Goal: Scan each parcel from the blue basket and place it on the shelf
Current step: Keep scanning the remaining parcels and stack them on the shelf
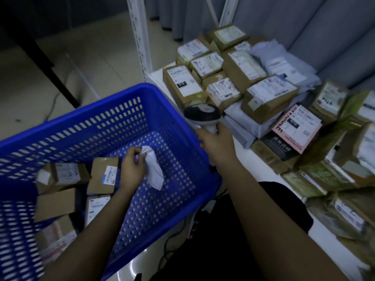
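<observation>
My left hand is inside the blue basket and pinches a small white soft parcel that hangs down from my fingers. Several brown cardboard parcels with white labels lie in the basket's left part. My right hand grips the handle of a white and black barcode scanner just past the basket's right rim, its head turned toward the shelf. The white shelf to the right bears many labelled parcels.
On the shelf lie brown boxes, grey poly bags and a pink and black box. A white perforated upright stands behind the basket. Grey curtains hang at the back. A cable runs on the floor below.
</observation>
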A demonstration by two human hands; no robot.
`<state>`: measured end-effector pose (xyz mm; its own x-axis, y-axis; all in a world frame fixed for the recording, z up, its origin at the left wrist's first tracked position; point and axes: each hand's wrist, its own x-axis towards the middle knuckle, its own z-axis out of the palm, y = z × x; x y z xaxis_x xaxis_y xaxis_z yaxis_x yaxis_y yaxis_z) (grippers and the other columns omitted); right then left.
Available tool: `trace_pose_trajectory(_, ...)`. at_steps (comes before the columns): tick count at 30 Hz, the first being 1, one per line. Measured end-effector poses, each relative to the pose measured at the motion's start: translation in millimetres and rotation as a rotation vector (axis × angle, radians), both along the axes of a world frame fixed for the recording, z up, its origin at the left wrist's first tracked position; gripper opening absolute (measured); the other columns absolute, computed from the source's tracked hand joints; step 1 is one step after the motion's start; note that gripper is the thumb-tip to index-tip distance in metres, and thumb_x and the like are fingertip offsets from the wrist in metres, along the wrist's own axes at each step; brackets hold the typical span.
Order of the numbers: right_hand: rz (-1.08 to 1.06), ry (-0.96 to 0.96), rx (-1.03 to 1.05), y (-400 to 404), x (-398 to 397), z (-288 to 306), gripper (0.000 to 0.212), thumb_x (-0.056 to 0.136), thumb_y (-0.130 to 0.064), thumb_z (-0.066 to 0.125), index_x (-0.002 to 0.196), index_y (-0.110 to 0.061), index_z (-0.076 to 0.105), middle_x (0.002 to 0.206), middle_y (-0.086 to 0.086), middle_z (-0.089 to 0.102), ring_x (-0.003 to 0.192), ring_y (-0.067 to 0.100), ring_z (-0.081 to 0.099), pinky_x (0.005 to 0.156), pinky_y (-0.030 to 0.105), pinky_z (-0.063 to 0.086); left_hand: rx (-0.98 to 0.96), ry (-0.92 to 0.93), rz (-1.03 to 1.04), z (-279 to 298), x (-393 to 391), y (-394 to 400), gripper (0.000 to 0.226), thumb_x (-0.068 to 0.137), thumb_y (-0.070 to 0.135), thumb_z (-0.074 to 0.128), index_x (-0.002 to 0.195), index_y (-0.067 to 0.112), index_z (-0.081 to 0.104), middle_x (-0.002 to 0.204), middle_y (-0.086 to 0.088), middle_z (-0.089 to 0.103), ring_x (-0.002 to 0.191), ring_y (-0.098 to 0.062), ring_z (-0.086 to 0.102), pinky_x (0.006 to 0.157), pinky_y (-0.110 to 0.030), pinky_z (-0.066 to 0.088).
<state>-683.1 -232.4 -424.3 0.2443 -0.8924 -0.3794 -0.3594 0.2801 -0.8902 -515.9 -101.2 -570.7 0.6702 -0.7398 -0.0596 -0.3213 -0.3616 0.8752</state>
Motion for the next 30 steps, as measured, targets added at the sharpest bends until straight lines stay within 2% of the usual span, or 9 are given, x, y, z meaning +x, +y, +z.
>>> trace_pose_trajectory(5, -0.052, 0.039, -0.171, 9, -27, 28, 0.013, 0.087, -0.011, 0.062, 0.085, -0.017, 0.051, 0.065, 0.002, 0.047, 0.055, 0.015, 0.041, 0.058, 0.031, 0.034, -0.222, 0.073, 0.131, 88, -21, -7, 0.006, 0.098, 0.01, 0.049, 0.092, 0.007, 0.05, 0.09, -0.007, 0.056, 0.084, -0.018, 0.053, 0.076, -0.03, 0.04)
trace_pose_trajectory(9, -0.235, -0.101, -0.299, 19, -55, 75, 0.036, 0.085, -0.008, 0.068, 0.119, -0.01, 0.057, 0.101, 0.0, 0.063, 0.09, 0.015, 0.058, 0.079, 0.03, 0.046, -0.411, 0.085, 0.117, 163, -45, -20, 0.004, 0.097, 0.007, 0.049, 0.098, 0.01, 0.051, 0.093, 0.001, 0.057, 0.082, 0.0, 0.054, 0.074, -0.009, 0.041)
trace_pose_trajectory(11, -0.318, -0.166, -0.339, 19, -76, 103, 0.036, 0.084, -0.008, 0.069, 0.119, -0.007, 0.058, 0.108, 0.007, 0.064, 0.095, 0.021, 0.059, 0.08, 0.032, 0.048, -0.501, 0.076, 0.076, 198, -60, -26, 0.005, 0.097, 0.006, 0.049, 0.097, 0.01, 0.05, 0.09, 0.009, 0.055, 0.079, 0.011, 0.052, 0.072, -0.003, 0.039)
trace_pose_trajectory(14, -0.407, -0.167, -0.403, 16, -115, 140, 0.027, 0.083, -0.011, 0.07, 0.107, -0.004, 0.061, 0.091, 0.009, 0.064, 0.079, 0.022, 0.057, 0.07, 0.03, 0.042, -0.602, 0.145, 0.007, 241, -84, -36, 0.005, 0.097, 0.009, 0.048, 0.096, 0.014, 0.05, 0.087, 0.011, 0.055, 0.073, 0.013, 0.052, 0.071, -0.012, 0.042)
trace_pose_trajectory(18, -0.484, -0.219, -0.404, 20, -168, 172, 0.035, 0.079, -0.024, 0.077, 0.104, -0.003, 0.065, 0.086, 0.006, 0.066, 0.075, 0.02, 0.061, 0.07, 0.03, 0.047, -0.706, 0.314, -0.124, 289, -125, -48, 0.017, 0.099, 0.012, 0.045, 0.091, 0.026, 0.049, 0.087, 0.005, 0.057, 0.077, -0.005, 0.054, 0.071, -0.028, 0.044)
trace_pose_trajectory(20, -0.493, -0.225, -0.379, 31, -193, 179, 0.027, 0.083, -0.022, 0.074, 0.103, -0.01, 0.061, 0.085, 0.0, 0.065, 0.071, 0.013, 0.059, 0.065, 0.026, 0.048, -0.734, 0.46, -0.193, 306, -149, -50, 0.017, 0.101, 0.012, 0.042, 0.093, 0.025, 0.049, 0.088, 0.005, 0.059, 0.078, -0.008, 0.056, 0.068, -0.027, 0.047)
trace_pose_trajectory(22, -0.526, -0.224, -0.347, 44, -218, 176, 0.034, 0.084, -0.025, 0.073, 0.112, -0.013, 0.059, 0.098, 0.002, 0.065, 0.082, 0.017, 0.059, 0.074, 0.028, 0.048, -0.723, 0.58, -0.241, 314, -172, -50, 0.012, 0.102, 0.014, 0.041, 0.099, 0.022, 0.049, 0.087, 0.005, 0.06, 0.073, -0.006, 0.057, 0.06, -0.02, 0.049)
trace_pose_trajectory(26, -0.674, -0.295, -0.283, 67, -256, 157, 0.067, 0.079, -0.034, 0.077, 0.135, -0.012, 0.047, 0.13, 0.005, 0.056, 0.115, 0.025, 0.053, 0.096, 0.037, 0.044, -0.675, 0.643, -0.326, 314, -209, -47, 0.014, 0.101, 0.011, 0.04, 0.105, 0.019, 0.051, 0.097, -0.004, 0.062, 0.082, -0.015, 0.057, 0.066, -0.023, 0.048)
trace_pose_trajectory(30, -0.788, -0.46, -0.245, 86, -280, 152, 0.069, 0.081, -0.023, 0.076, 0.138, -0.006, 0.042, 0.127, 0.006, 0.055, 0.105, 0.019, 0.053, 0.079, 0.029, 0.044, -0.621, 0.799, -0.373, 309, -238, -39, 0.019, 0.101, 0.008, 0.038, 0.117, 0.011, 0.049, 0.111, -0.01, 0.061, 0.098, -0.02, 0.058, 0.086, -0.031, 0.048)
